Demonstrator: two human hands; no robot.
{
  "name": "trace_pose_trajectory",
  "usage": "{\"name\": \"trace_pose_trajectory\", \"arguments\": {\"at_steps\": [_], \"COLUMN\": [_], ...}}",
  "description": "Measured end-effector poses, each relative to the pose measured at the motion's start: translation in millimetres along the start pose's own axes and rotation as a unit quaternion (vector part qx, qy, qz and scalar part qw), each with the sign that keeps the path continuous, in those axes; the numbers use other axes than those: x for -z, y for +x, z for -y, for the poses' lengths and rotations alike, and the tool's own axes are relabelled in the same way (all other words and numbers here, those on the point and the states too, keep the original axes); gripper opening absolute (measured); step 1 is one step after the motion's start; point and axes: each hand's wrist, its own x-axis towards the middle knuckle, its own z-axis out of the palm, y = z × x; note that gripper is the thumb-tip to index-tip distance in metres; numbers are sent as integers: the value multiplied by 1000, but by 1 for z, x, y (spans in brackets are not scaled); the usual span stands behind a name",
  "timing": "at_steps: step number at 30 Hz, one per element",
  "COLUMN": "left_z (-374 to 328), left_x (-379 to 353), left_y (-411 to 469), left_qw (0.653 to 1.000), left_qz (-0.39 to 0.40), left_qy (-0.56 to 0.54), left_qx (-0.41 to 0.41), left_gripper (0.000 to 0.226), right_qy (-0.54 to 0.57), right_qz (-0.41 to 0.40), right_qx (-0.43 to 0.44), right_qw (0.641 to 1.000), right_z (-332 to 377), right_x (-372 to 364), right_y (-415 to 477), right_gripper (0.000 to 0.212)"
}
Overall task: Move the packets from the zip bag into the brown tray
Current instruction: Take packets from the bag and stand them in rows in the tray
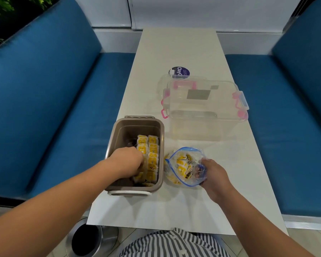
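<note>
A brown tray (160, 156) stands on the white table, with two rows of yellow-and-white packets (152, 154) standing in its right half. My left hand (129, 161) reaches down into the tray beside those rows, its fingers curled downward among the packets; what they hold is hidden. To the right lies a clear zip bag (183, 165) with a blue rim, its mouth open and several yellow packets inside. My right hand (212, 175) grips the bag's right edge.
A clear plastic box (204, 108) with pink latches sits behind the bag, its lid leaning beside it. A round purple label (180, 71) lies further back. Blue benches flank the table (174, 210). A metal bin (87, 238) stands on the floor below the near edge.
</note>
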Motion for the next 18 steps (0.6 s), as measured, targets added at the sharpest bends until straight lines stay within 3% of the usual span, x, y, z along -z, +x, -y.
{"name": "trace_pose_trajectory", "arguments": {"at_steps": [13,18], "left_z": [2,2], "left_x": [2,57], "left_y": [4,-8], "left_qw": [1000,992], "left_qz": [4,-90], "left_qy": [-25,-81], "left_qx": [4,-23], "left_gripper": [12,11], "right_qy": [6,10], "right_qz": [6,14], "right_qx": [1,5], "right_qw": [1000,1000], "right_z": [-1,1], "right_x": [0,0], "right_y": [-5,-10], "right_gripper": [22,20]}}
